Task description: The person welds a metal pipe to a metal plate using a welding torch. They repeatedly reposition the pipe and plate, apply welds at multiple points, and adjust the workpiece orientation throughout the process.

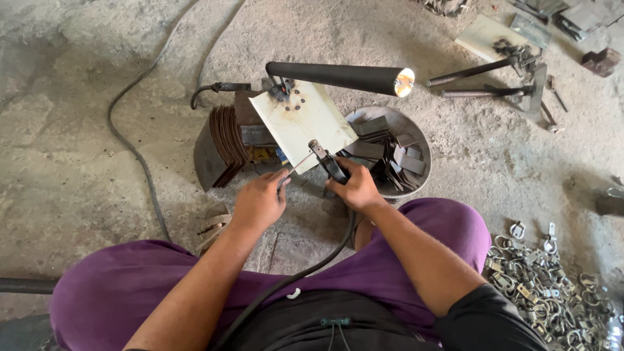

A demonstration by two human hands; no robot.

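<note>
My right hand (356, 188) grips the black handle of a welding electrode holder (327, 162), whose cable (296, 276) trails back over my lap. My left hand (260, 201) pinches a thin welding rod (296, 165) that runs up toward the holder's jaws. Just beyond both hands a pale square metal plate (305, 120) rests tilted, with a dark round tube (338, 77) joined at its top edge and several dark weld spots near the joint.
A round metal bowl (416, 133) of flat steel pieces sits right of the plate. A stack of rusty plates (224, 140) stands to its left. A heap of metal rings (552, 286) lies at my right knee. Finished tube-and-plate parts (494, 78) lie far right. A black cable (133, 149) snakes across the floor.
</note>
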